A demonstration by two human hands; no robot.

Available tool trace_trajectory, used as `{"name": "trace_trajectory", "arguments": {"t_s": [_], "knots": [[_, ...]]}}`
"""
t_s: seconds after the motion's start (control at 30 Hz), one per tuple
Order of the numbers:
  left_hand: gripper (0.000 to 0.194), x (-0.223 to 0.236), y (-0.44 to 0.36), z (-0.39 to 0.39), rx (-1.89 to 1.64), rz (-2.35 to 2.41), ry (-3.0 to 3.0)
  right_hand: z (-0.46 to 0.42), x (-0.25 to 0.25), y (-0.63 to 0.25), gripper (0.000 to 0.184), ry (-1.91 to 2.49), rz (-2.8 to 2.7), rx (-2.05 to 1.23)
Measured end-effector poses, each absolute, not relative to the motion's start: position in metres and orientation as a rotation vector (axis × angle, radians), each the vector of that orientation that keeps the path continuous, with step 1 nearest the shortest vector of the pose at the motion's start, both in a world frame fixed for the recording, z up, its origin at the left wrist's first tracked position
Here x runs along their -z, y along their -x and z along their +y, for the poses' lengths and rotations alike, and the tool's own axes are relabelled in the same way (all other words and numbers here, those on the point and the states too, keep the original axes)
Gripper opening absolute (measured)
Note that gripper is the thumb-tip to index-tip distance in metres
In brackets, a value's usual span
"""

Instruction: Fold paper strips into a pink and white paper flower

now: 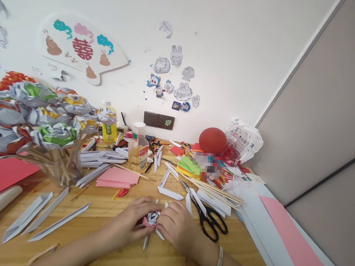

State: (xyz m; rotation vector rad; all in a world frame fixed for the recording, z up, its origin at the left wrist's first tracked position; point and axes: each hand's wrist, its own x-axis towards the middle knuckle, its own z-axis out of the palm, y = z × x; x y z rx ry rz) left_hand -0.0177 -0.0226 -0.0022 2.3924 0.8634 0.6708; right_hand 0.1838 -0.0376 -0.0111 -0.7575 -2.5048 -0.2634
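Between my hands, low over the wooden table, is a small paper flower (151,218) with grey-white and pink folds. My left hand (135,219) curls round its left side, thumb below and fingers above. From the right, the fingers of my right hand (177,224) are bent and pinch the flower's edge. White folded paper strips stick out around and below it. Black-handled scissors (210,222) lie just right of my right hand, partly under a white folded strip (197,201). A stack of pink paper (118,177) lies beyond my left hand.
At the left, finished paper flowers (55,134) on sticks stand in a clear container. A glue bottle (138,146) stands mid-table, with a yellow bottle (109,124) behind. Wooden sticks (210,186), a red balloon (212,140) and several folded strips (58,222) lie about. A wall closes the back.
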Motion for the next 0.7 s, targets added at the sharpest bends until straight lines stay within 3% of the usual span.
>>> {"name": "trace_trajectory", "arguments": {"t_s": [0.27, 0.7], "knots": [[0.041, 0.0036, 0.0182, -0.0211, -0.672, 0.852, -2.396, -0.0426, 0.0069, -0.1829, 0.012, 0.770, -2.450, 0.099], [0.042, 0.0059, 0.0176, -0.0193, -0.694, 0.851, -2.392, -0.0422, 0.0079, -0.1789, 0.016, 0.759, -2.476, 0.346]]}}
